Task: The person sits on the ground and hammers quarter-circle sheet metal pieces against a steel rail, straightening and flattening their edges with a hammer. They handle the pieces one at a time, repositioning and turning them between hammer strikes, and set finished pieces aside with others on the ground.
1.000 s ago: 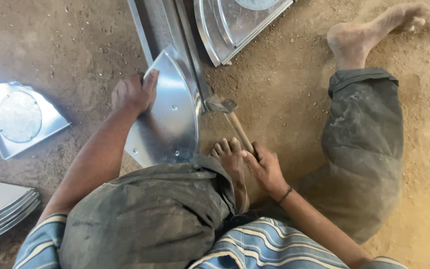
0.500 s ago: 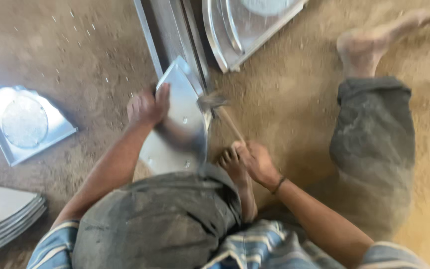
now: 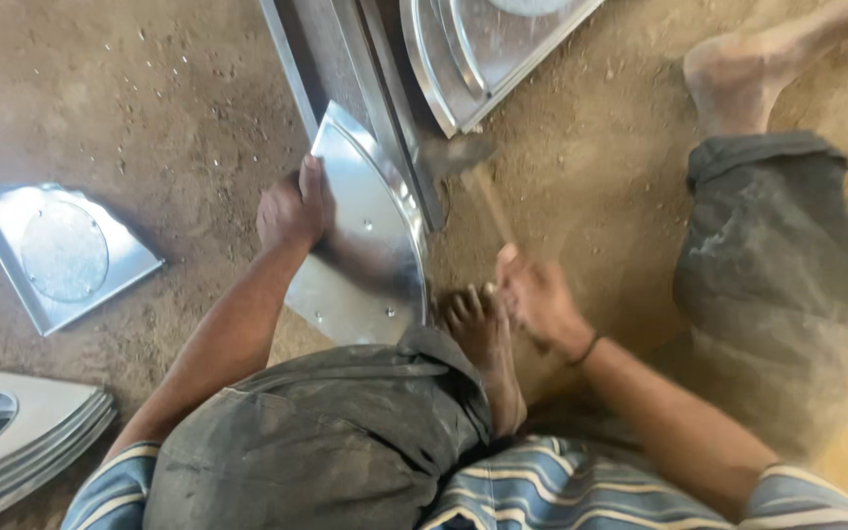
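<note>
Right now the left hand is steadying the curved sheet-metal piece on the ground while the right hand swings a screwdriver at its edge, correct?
Not quite: the right hand grips a hammer, not a screwdriver. The head view shows its wooden handle and blurred metal head near the piece's edge. The rest holds: the left hand steadies the curved sheet-metal piece on the ground.

A shiny curved sheet-metal panel, fan-shaped with a raised rim along its rounded edge and small rivet holes near its lower border, stands tilted on the sandy ground just beside the long grey steel rail, its rounded edge turned toward that rail. A wooden-handled hammer, blurred, lies close on the other side of the rail's near end, its dark metal head nearest the rail.
</note>
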